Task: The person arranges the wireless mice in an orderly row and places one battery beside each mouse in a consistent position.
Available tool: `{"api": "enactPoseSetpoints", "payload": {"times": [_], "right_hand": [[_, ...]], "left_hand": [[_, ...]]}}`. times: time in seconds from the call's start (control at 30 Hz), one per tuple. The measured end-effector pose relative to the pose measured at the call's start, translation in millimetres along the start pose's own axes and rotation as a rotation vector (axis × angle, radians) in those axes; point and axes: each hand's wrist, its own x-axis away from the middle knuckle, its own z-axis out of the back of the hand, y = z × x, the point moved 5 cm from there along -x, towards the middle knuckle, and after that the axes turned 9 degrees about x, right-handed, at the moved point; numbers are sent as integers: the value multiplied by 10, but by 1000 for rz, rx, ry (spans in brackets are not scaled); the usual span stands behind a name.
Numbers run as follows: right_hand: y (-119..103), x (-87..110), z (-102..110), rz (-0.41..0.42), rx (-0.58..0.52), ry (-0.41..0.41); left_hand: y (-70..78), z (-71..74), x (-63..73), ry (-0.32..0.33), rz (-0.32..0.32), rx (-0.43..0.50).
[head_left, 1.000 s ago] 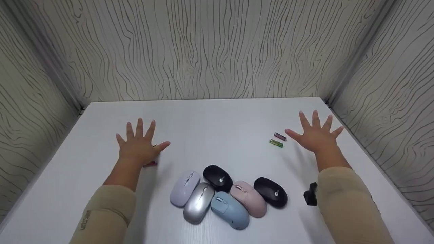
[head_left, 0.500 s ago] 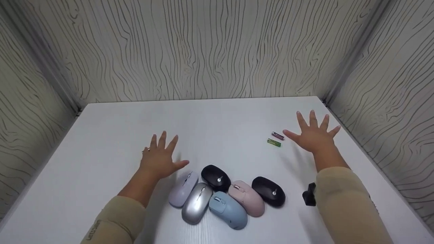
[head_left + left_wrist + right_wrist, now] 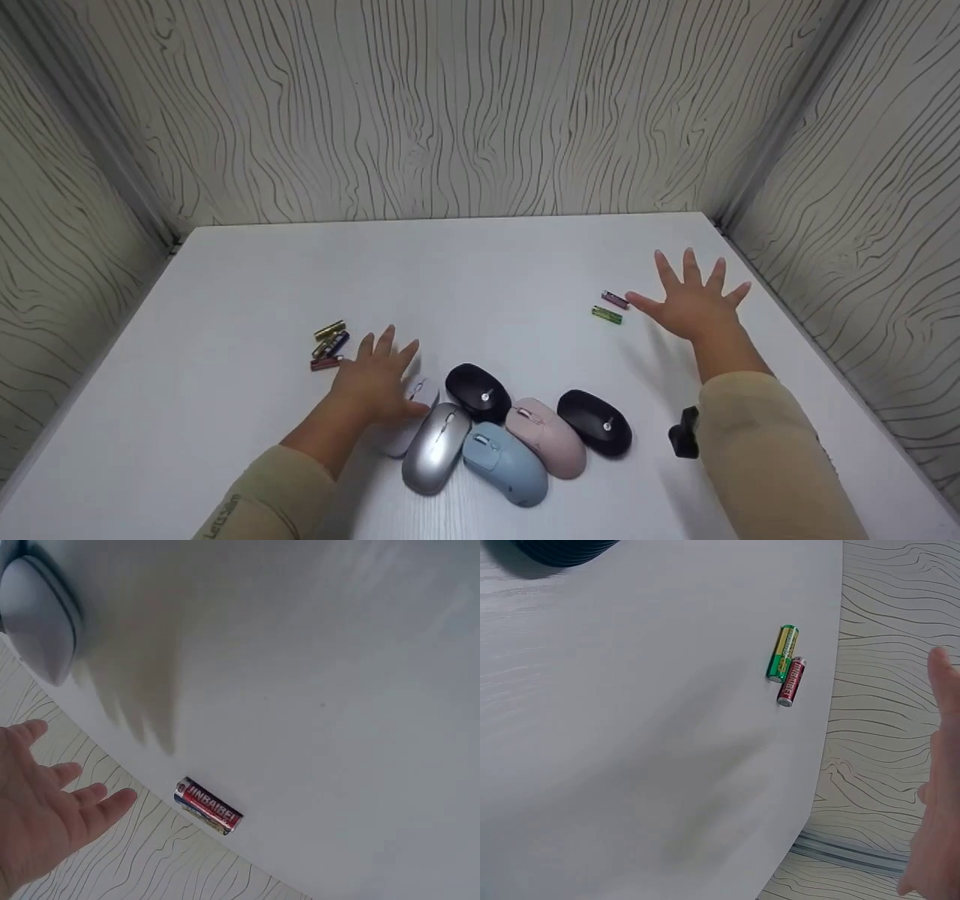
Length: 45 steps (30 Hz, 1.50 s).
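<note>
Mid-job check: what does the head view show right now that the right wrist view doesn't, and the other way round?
Only the head view: the left hand, the group of batteries near it, and the silver mouse, blue mouse and pink mouse.

Only the right wrist view: readable lettering on the red battery, and the ribbed side of a dark object cut off at the upper left; I can't tell what it is.

Both: the right hand, that red battery, the green-and-yellow battery and the white table.

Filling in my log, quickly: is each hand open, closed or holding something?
Left hand: open, holding nothing, near the rounded pale-lilac computer mouse.
Right hand: open, holding nothing.
</note>
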Motion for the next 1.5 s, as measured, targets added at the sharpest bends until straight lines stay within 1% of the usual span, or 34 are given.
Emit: {"api": "enactPoseSetpoints", "payload": {"times": [0.13, 0.33, 0.43, 0.7, 0.93, 1.13, 1.33, 1.43, 1.5], "right_hand": [[8, -10, -32, -2, -9, -7], [24, -9, -64, -4, -19, -21], [27, -2, -68, -3, -20, -24], [9, 11, -46, 4, -11, -30], [3, 20, -16, 10, -1, -18], [14, 31, -8, 7, 0, -23], [2, 37, 5, 10, 2, -27], [2, 32, 0, 11, 6, -29], [5, 28, -7, 10, 6, -30]], "left_hand": [[-8, -53, -8, -14, -9, -25], [0, -59, 5, -5, -19, -34], [0, -62, 10, -13, -12, -27], [-2, -66, -3, -76, 29, 69], [-21, -35, -2, -70, 49, 136], [-45, -42, -11, -83, 63, 201], [-5, -44, -4, -75, 65, 174], [34, -30, 16, -46, 59, 163], [52, -21, 34, -26, 66, 162]]}}
